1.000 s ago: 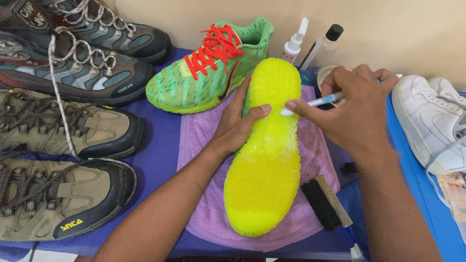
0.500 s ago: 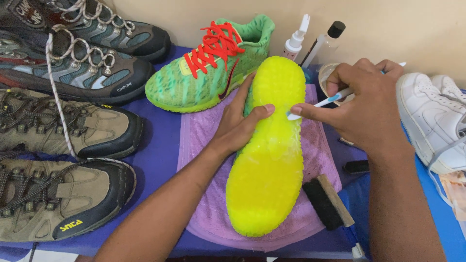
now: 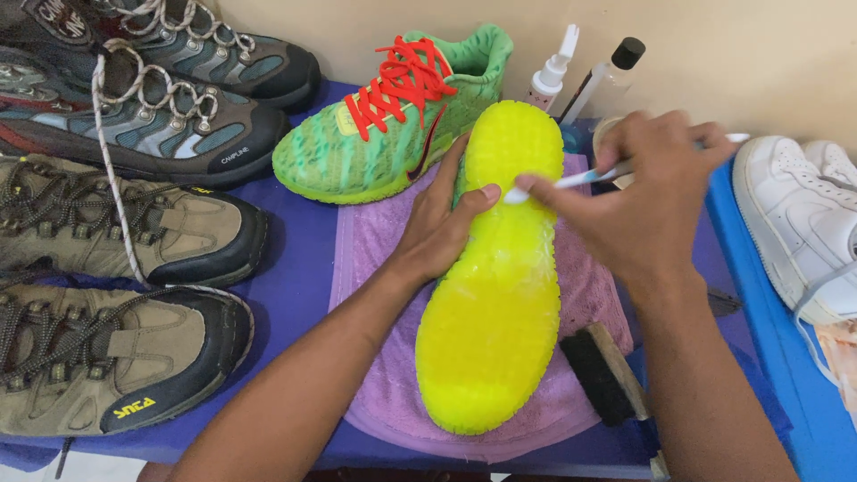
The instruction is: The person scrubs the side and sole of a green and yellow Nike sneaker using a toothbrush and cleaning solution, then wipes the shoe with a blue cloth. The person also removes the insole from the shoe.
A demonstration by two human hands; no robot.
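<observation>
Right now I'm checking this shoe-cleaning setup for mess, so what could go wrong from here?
The toothbrush in the right hand works the wet yellow sole close to the left hand thumb; a slip could jab it. Suds may run past the purple towel. The right hand might topple the nearby spray bottle.

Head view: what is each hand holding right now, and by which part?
The right hand pinches a white-and-blue toothbrush along its handle, bristle end on the yellow sole. The left hand grips the upturned green shoe around its side at midfoot, thumb on the sole.
</observation>
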